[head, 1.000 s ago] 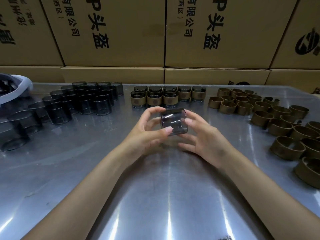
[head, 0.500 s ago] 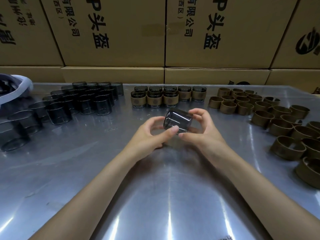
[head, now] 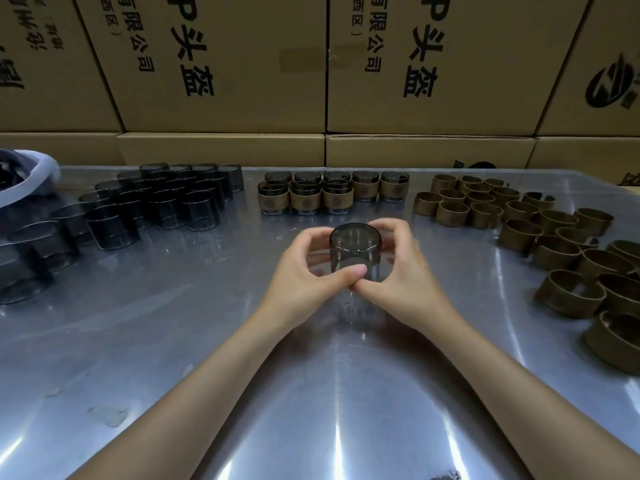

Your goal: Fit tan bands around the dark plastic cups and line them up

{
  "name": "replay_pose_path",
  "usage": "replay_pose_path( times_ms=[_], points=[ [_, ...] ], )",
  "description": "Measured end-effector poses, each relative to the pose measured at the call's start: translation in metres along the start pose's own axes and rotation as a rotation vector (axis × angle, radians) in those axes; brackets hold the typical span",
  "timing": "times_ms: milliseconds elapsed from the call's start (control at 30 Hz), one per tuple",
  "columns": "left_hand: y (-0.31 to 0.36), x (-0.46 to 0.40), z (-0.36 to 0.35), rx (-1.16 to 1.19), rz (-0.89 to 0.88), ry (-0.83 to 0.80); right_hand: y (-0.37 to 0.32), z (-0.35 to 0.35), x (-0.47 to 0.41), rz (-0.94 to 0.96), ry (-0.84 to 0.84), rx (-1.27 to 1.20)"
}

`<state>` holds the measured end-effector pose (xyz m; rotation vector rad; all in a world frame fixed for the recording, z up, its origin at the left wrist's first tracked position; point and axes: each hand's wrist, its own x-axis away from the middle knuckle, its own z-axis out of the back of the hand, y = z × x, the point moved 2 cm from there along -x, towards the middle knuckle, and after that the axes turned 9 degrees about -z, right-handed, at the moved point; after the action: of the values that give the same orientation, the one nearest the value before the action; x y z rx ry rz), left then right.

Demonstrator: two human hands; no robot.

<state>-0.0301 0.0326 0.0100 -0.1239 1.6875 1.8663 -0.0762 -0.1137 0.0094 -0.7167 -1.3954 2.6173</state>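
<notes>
We held one bare dark cup [head: 355, 252] upright between both hands, above the middle of the table [head: 173, 323]. Our left hand [head: 304, 271] curled its fingers round the cup's left wall, thumb across the front; our right hand [head: 403, 275] did the same on the right, and the two thumbs met at the cup's lower front. No band was on it yet.

As we judged it, the step was to get this cup ready for a band. To do it well, one hand should keep the cup steady while the other fetched a tan band [head: 452, 213] from the loose heap toward the right edge, then slid it on squarely so it sat level at mid-height, as on the banded cups [head: 306, 199] lined up near the far edge. The unbanded cups [head: 194, 209] stood crowded at the far left.

The cardboard boxes [head: 221, 64] beyond the far edge carried black print: "P头盔" in large characters and "有限公司" with "西区" smaller beside it. A round black logo showed on the rightmost box; its detail was too small to read. Each banded cup bore a round stamp we could not make out.
</notes>
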Motion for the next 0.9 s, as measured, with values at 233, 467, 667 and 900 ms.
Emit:
replay_pose_path(
  times_ms=[233, 467, 667, 900],
  points=[
    [-0.011, 0.002, -0.004, -0.084, 0.010, -0.152, 0.015, -0.001, -0.005, -0.037, -0.001, 0.217],
    [-0.015, 0.001, -0.004, -0.122, 0.030, -0.249, 0.024, 0.001, -0.008, -0.102, -0.103, 0.247],
    [-0.009, -0.002, 0.001, 0.017, 0.111, -0.073, 0.034, 0.031, -0.014, -0.249, 0.078, -0.040],
    [-0.010, -0.002, -0.002, 0.015, 0.090, -0.091, 0.076, 0.052, -0.066, -0.390, 0.372, 0.286]
  ],
)
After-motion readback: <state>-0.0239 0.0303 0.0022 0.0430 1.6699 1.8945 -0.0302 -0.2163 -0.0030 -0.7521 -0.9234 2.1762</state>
